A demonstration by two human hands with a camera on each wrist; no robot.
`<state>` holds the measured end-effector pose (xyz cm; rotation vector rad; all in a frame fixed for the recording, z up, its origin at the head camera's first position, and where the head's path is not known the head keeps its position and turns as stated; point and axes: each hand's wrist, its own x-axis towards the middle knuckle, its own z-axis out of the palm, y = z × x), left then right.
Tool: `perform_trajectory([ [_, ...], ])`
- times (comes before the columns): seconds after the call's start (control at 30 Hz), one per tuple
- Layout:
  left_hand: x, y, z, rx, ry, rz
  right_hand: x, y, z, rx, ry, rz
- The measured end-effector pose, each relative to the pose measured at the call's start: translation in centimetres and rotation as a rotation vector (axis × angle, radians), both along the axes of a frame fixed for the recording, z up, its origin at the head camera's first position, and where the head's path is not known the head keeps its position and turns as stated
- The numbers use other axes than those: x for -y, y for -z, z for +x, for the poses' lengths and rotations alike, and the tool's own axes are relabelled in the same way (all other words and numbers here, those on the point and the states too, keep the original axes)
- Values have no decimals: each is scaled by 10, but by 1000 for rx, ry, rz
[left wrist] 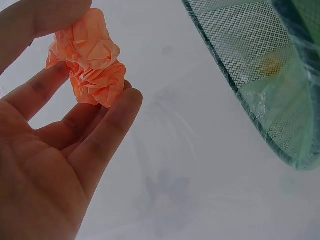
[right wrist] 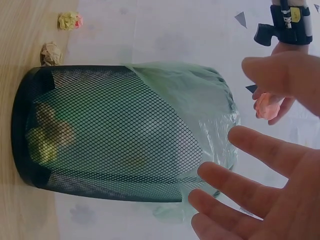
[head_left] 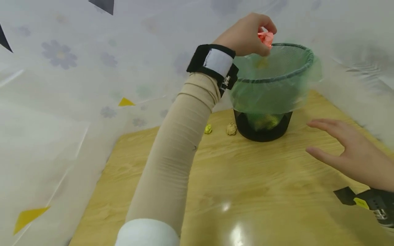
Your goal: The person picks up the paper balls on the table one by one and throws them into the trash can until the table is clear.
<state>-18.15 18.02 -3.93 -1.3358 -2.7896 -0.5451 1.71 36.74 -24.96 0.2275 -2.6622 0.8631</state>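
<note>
Between thumb and fingers my left hand (head_left: 246,36) pinches a crumpled orange-pink paper ball (left wrist: 92,60), held over the near-left rim of a black mesh wastebasket (head_left: 261,131). A thin green bag (head_left: 271,94) lines the basket and folds down over its rim. My right hand (head_left: 351,150) hovers to the right of the basket, fingers extended, touching nothing. Through the mesh, in the right wrist view, several yellowish and brownish crumpled balls (right wrist: 45,145) show at the bottom of the basket.
Left of the basket's base, a yellow paper ball (head_left: 208,128) and a tan paper ball (head_left: 231,128) lie on the wooden table (head_left: 246,184). Pale flowered sheeting (head_left: 77,85) hangs behind and beside the table.
</note>
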Motion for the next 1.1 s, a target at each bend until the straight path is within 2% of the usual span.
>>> perform_trajectory([
  [0.17,-5,3,-10,7,-37,-40,8,8,3,28,4,-16],
  [0.27,-4,9,-20,48,-81,-61,16,13,1,41,-21,-37],
  [0.4,3,19,-31,102,-140,-90,26,19,-2,44,-62,-45],
  [0.53,14,21,-36,87,-147,-66,29,23,-4,50,-81,-33],
  [0.8,38,9,-25,10,-108,-57,28,22,-10,101,-87,-40],
  [0.97,58,5,-12,-78,-93,-90,23,21,-16,68,-126,4],
  [1.1,75,4,-2,-83,-103,-94,22,17,-21,54,-146,22],
])
